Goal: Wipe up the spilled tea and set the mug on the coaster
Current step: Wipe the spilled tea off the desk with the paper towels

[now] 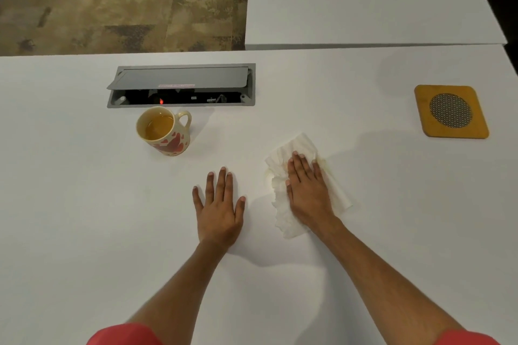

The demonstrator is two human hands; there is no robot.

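Right hand (307,193) flat, fingers straight, pressing paper towel (294,173) onto white table (84,204); faint tea stain at towel edge. Left hand (218,210) flat on table, holding nothing. Mug (165,131) upright, tea inside, well apart from coaster (451,110) far right.

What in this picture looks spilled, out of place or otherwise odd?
The paper towel under the right hand shows yellowish tea stains near the fingertips. The mug, still holding tea, stands on the bare table, far from the coaster. The cable box lid is ajar.
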